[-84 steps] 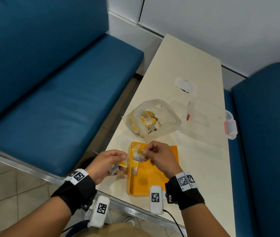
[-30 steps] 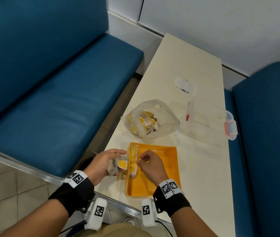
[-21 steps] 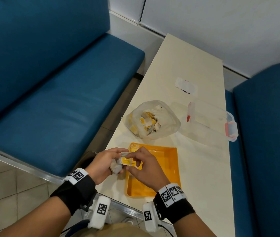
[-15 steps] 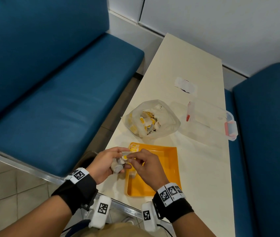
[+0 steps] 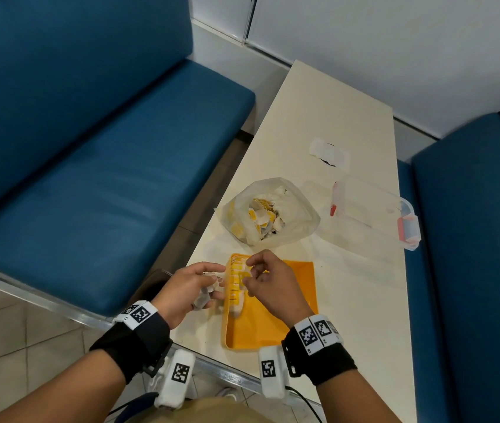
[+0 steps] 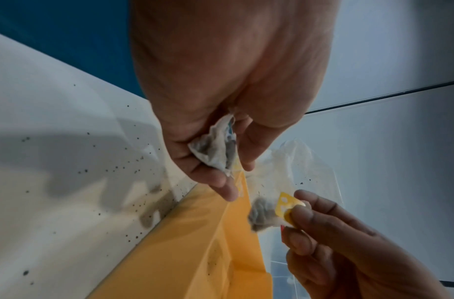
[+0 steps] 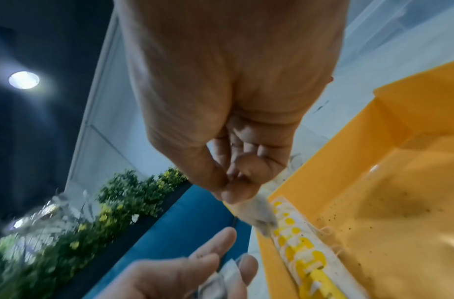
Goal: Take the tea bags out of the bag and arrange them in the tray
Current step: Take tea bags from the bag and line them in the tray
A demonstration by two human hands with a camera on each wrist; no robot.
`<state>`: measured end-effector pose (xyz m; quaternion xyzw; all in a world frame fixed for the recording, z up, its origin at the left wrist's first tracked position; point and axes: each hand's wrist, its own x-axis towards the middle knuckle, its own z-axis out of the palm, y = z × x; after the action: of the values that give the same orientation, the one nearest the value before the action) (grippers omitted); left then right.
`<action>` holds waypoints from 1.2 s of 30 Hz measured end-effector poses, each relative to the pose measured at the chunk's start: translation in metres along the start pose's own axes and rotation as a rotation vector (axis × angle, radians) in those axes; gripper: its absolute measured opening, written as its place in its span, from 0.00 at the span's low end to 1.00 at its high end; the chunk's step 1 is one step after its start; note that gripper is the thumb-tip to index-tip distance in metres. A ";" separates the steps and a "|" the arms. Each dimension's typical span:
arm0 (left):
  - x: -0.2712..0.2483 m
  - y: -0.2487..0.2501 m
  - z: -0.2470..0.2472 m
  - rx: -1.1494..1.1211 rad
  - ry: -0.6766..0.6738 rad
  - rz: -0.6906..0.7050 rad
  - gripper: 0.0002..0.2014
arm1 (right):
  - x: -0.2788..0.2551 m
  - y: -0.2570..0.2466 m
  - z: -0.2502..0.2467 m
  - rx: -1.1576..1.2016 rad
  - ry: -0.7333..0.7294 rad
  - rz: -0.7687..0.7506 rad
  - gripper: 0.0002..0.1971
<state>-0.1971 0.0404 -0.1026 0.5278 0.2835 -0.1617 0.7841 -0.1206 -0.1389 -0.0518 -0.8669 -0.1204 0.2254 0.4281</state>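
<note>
An orange tray point(image 5: 273, 331) sits at the table's near edge, with a row of yellow-tagged tea bags point(image 5: 235, 282) along its left wall. My left hand point(image 5: 215, 282) hovers just left of the tray and grips a small bunch of tea bags point(image 6: 215, 149). My right hand point(image 5: 247, 274) is over the row and pinches one tea bag point(image 6: 259, 216) by its yellow tag point(image 6: 284, 206); the pouch hangs blurred above the row of tea bags point(image 7: 297, 248). Behind the tray stands the open plastic bag point(image 5: 268, 215) with several tea bags inside.
A clear lidded box with red latches point(image 5: 373, 215) lies right of the bag, and a small white packet point(image 5: 329, 152) further back. Blue benches point(image 5: 105, 178) flank the narrow table. The tray's left wall is close to the table's left edge.
My right hand left the tray, reached to the left hand's bunch, pinched one tea bag and has drawn it right, over the tray's row. The left hand stayed in place.
</note>
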 end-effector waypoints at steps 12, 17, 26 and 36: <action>0.001 0.002 0.004 0.284 -0.047 0.228 0.15 | -0.002 -0.015 -0.014 -0.228 -0.191 -0.122 0.14; 0.008 0.001 0.007 0.526 -0.074 0.352 0.12 | -0.001 -0.019 -0.015 -0.156 -0.199 -0.145 0.14; 0.012 -0.001 0.011 0.429 -0.031 0.388 0.05 | -0.006 -0.002 -0.011 0.150 -0.089 0.045 0.03; 0.016 -0.010 0.006 0.446 0.159 0.301 0.08 | -0.006 0.025 -0.007 0.209 -0.126 0.142 0.03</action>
<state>-0.1882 0.0321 -0.1178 0.7347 0.2199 -0.0599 0.6390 -0.1217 -0.1609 -0.0662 -0.8080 -0.0615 0.3204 0.4906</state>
